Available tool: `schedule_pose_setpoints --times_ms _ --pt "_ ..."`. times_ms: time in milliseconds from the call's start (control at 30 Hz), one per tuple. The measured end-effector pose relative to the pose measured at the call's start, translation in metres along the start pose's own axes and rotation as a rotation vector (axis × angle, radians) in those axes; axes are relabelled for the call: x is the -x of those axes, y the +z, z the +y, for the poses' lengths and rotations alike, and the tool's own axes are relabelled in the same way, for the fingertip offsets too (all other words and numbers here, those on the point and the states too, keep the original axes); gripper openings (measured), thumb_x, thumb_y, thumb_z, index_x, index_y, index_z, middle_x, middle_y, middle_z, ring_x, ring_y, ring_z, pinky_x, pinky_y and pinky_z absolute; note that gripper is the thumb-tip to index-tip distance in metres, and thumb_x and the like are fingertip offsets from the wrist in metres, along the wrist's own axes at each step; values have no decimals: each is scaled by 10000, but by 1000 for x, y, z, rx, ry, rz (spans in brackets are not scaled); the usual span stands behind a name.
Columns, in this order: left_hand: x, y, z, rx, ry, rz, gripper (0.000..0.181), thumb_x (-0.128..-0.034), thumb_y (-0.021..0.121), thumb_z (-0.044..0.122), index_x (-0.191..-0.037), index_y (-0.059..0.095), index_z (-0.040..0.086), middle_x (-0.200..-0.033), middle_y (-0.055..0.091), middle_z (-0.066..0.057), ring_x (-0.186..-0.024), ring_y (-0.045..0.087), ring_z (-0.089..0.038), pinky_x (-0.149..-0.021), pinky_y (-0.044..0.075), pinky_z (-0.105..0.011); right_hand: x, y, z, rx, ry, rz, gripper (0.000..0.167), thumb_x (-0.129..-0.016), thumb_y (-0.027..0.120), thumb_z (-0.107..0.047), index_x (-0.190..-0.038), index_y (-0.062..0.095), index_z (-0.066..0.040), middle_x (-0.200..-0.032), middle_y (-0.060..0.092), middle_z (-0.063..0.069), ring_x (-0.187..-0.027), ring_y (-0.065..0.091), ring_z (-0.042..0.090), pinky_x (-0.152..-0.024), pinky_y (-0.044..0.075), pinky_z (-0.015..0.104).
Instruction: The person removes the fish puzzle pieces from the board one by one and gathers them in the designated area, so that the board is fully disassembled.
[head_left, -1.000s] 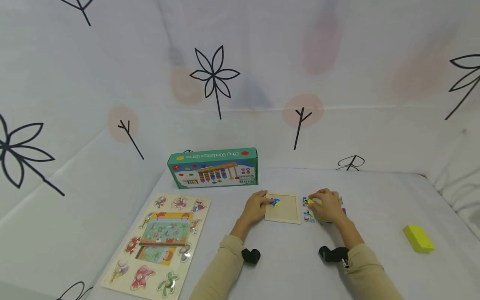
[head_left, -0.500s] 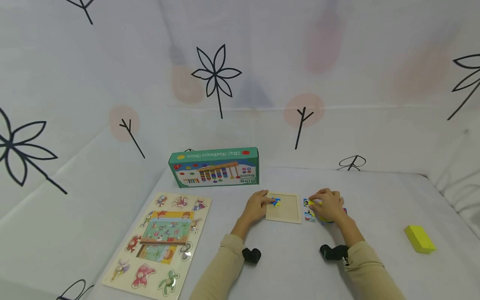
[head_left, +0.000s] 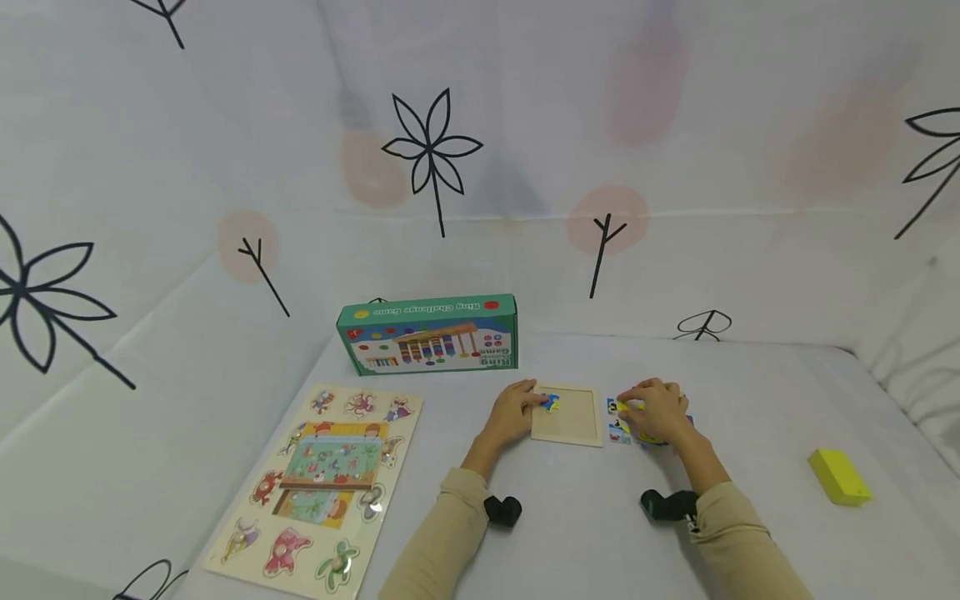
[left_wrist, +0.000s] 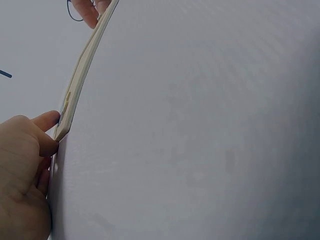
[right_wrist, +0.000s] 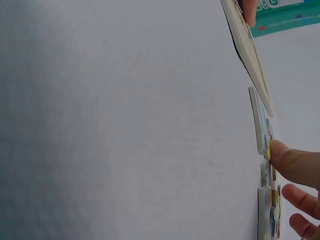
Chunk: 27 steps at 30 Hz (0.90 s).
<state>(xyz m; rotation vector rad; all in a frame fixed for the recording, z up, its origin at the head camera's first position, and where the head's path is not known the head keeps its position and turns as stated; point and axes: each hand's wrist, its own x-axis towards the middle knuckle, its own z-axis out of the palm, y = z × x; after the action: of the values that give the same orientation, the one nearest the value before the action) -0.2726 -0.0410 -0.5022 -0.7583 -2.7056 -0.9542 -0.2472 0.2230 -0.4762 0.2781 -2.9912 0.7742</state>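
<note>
My left hand [head_left: 513, 415] is at the left side of a shallow square wooden puzzle tray [head_left: 573, 423]. Its index finger reaches over the rim to a blue-and-yellow puzzle piece [head_left: 551, 403] inside, while the thumb lies against the tray's outer edge [left_wrist: 75, 95]. To the right of the tray, my right hand [head_left: 656, 410] pinches a yellow puzzle piece [head_left: 622, 404] among several colourful pieces [head_left: 618, 435] on the table. The right wrist view catches the thumb touching a yellow edge; the palm hides part of the pile from above.
Behind the tray, to its left, stands a green Ring Challenge Game box [head_left: 431, 337]. A large sea-animal peg board [head_left: 300, 550] lies at the left, with two picture panels [head_left: 333, 462] on it. A yellow block [head_left: 840, 477] sits far right on the white tablecloth [head_left: 577, 542].
The head view has shifted slightly. The piece under my left index finger has shifted a little within the tray. My right hand stays over the pile, its fingers barely moving.
</note>
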Motion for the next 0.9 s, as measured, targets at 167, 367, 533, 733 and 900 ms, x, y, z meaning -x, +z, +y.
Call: schedule_pose_setpoints --times_ms 167,367,533,733,900 --pt "0 1 -1 2 -1 1 303 -842 530 -68 -1043 725 50 -1268 585 -172 -1222 512 -310 -1054 376 -394 -1 2 -1 -9 -39 71 331 -840 682 -161 -1132 658 -6 -1179 487 331 -1090 342 562 -819 294 717" --pt "1 0 -2 3 0 3 345 -829 526 -64 -1105 700 49 -1263 588 -173 -1218 516 -314 -1050 380 -400 -7 13 -21 -80 -165 201 400 -807 724 -134 -1162 632 26 -1113 537 325 -1014 433 511 -789 354 636" --pt "1 0 -2 -6 7 9 381 -835 512 -49 -1193 634 -1 -1261 588 -177 -1215 515 -317 -1052 379 -396 -21 32 -42 -139 -209 201 419 -795 734 -165 -1152 640 33 -1082 591 294 -986 479 470 -785 384 604" --pt "1 0 -3 15 -25 7 392 -835 506 -34 -1217 590 -58 -1282 573 -177 -1230 500 -314 -1061 367 -376 -34 50 -61 -119 -128 53 445 -814 708 -275 -1168 650 -12 -1158 586 252 -1050 455 428 -803 367 568" --pt "0 -1 -4 10 -38 -21 386 -863 544 41 -1234 572 -63 -1293 565 -170 -1244 486 -310 -1068 356 -382 -38 56 -72 -43 -105 9 467 -800 708 -329 -1150 662 -23 -1164 584 241 -1043 478 423 -801 391 566"
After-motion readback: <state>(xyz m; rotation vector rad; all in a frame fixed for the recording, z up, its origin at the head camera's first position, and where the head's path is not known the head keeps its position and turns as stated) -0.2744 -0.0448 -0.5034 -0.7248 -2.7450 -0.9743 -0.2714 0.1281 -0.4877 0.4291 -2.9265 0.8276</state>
